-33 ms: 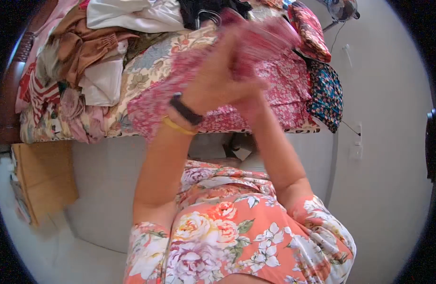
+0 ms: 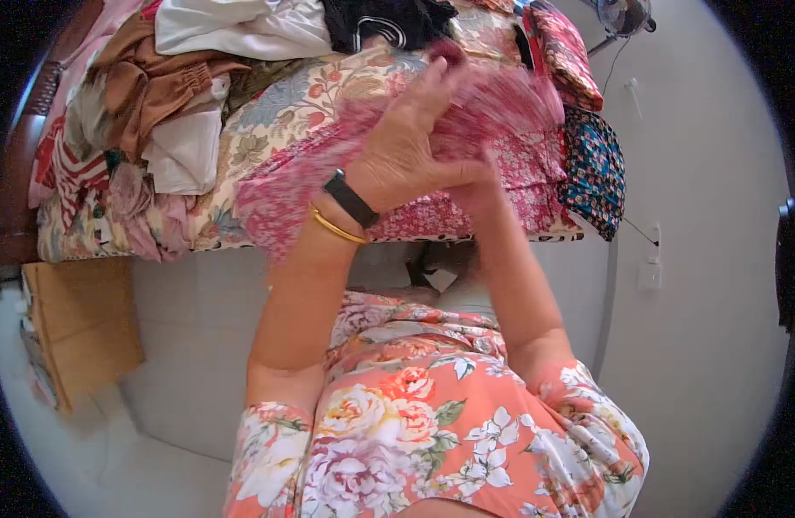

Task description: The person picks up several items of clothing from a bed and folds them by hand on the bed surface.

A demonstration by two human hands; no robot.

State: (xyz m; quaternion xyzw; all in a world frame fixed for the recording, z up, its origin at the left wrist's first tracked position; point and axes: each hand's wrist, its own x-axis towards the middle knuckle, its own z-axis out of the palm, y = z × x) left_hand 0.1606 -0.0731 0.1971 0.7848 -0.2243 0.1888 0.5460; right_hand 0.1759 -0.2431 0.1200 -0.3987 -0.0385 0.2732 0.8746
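Note:
A pink floral garment (image 2: pixel 518 104), smeared by motion, is raised over the bed's near edge, with parts of it on both sides of my hands. My left hand (image 2: pixel 402 151), with a black watch and a gold bangle on the wrist, has this cloth between its long fingers and its thumb. A darker red bit of cloth shows at its fingertips. Close beside the left thumb is my right hand (image 2: pixel 477 192), blurred; its fingers are hidden behind the left hand and the cloth. More pink floral cloth (image 2: pixel 527 173) lies spread on the bed below.
The bed (image 2: pixel 259 129) has a flowered cover. Brown trousers (image 2: pixel 143 95), a white garment (image 2: pixel 242 30) and a black garment (image 2: pixel 389 26) lie on it. A red patterned pillow (image 2: pixel 568 56) and a dark floral cloth (image 2: pixel 592 173) are at the right. A fan (image 2: pixel 624 15) stands beyond.
My hands have shifted slightly to the right and down with the pink floral garment. The raised cloth has swung lower, showing more of the black garment. My left fingers look sharper.

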